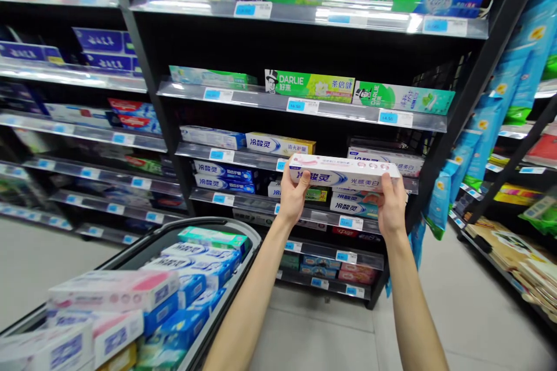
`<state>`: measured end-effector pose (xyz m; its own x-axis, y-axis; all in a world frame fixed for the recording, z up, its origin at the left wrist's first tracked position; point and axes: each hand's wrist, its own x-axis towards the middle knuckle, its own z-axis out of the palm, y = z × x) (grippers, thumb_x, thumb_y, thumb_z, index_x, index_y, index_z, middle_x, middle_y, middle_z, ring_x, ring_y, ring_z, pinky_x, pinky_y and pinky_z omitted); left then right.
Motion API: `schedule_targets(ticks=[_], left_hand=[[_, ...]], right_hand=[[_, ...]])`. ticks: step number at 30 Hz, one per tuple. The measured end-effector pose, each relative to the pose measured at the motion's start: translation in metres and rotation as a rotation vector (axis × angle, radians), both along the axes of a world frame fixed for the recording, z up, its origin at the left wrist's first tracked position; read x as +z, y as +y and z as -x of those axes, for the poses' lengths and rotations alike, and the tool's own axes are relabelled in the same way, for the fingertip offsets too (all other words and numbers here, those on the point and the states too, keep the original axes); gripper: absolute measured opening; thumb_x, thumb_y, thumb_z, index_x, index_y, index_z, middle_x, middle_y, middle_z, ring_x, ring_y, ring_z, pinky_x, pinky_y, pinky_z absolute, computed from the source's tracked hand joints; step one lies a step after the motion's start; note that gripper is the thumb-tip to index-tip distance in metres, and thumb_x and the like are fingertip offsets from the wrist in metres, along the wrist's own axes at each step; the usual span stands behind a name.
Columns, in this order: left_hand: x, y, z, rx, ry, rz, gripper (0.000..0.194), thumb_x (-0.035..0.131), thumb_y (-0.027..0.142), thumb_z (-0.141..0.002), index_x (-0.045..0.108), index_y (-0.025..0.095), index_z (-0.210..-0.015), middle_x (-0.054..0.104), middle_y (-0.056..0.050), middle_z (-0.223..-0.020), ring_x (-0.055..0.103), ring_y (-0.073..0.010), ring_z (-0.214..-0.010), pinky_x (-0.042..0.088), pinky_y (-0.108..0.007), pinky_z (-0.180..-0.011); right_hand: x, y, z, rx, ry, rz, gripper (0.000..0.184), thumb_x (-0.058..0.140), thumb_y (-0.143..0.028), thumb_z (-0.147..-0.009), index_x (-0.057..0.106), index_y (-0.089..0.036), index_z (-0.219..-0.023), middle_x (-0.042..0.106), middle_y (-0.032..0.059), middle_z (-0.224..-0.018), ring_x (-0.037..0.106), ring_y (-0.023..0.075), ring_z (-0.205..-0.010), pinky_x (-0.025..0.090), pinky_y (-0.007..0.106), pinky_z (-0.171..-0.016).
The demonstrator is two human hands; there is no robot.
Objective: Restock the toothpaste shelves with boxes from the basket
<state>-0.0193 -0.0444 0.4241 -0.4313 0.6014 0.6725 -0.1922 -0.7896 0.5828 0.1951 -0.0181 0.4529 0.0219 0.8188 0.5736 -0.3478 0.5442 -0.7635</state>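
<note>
The left hand [292,194] is clamped on one end of a long white cardboard carton with blue lettering [343,174], its thumb on the front face; the right hand [391,206] is clamped on the opposite end. This carton is in the air in front of the tall black shelf rack [304,46], near the height of its lower-middle shelves, and its long side runs nearly parallel to the rack's shelf edges. Similar white cartons [387,157] lie on the rack just behind it, and green DARLIE cartons [308,84] lie on the rack's higher shelves. A grey plastic basket [228,295], loaded with white, pink and blue cartons [113,290], is before the rack, toward its left side. In my judgement, both ends should be held at equal height and with light pressure, because thin cardboard may dent easily. The thumbs should better leave the lettering readable.
</note>
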Motion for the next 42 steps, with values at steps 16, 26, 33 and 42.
schedule_targets(ticks=[16,26,33,42], left_hand=[[-0.010,0.017,-0.005,0.078,0.131,0.033,0.068,0.075,0.058,-0.090,0.055,0.024,-0.145,0.066,-0.013,-0.134,0.062,-0.0294,-0.131,0.052,-0.042,-0.111],[-0.003,0.012,-0.013,-0.078,0.227,0.102,0.093,0.098,0.035,-0.066,0.053,0.026,-0.148,0.068,-0.010,-0.123,0.071,-0.0280,-0.106,0.062,-0.041,-0.093],[0.009,0.010,-0.030,-0.052,0.146,-0.030,0.074,0.098,0.039,-0.063,0.063,0.026,-0.128,0.066,-0.003,-0.103,0.067,-0.0214,-0.090,0.059,-0.028,-0.073],[0.020,-0.002,-0.029,0.059,0.082,-0.264,0.064,0.097,0.036,-0.067,0.062,0.025,-0.119,0.064,-0.005,-0.112,0.065,-0.0258,-0.101,0.056,-0.038,-0.091]], right_hand=[[-0.008,0.008,-0.006,-0.160,0.084,-0.003,0.059,0.073,-0.069,-0.083,0.059,-0.021,-0.112,0.068,0.0046,-0.097,0.070,0.0215,-0.085,0.065,0.037,-0.069],[-0.018,0.017,-0.045,-0.221,-0.085,0.028,0.056,0.076,-0.069,-0.079,0.061,-0.020,-0.102,0.069,0.0037,-0.095,0.067,0.0197,-0.082,0.061,0.034,-0.072],[0.009,-0.002,-0.088,-0.350,-0.691,-0.155,0.055,0.091,-0.055,-0.066,0.066,-0.022,-0.101,0.071,0.0016,-0.094,0.065,0.0220,-0.085,0.054,0.034,-0.074],[0.086,-0.037,-0.055,-0.673,-1.336,-0.904,0.052,0.076,-0.035,-0.090,0.063,-0.027,-0.139,0.068,0.0123,-0.132,0.058,0.0368,-0.128,0.044,0.058,-0.109]])
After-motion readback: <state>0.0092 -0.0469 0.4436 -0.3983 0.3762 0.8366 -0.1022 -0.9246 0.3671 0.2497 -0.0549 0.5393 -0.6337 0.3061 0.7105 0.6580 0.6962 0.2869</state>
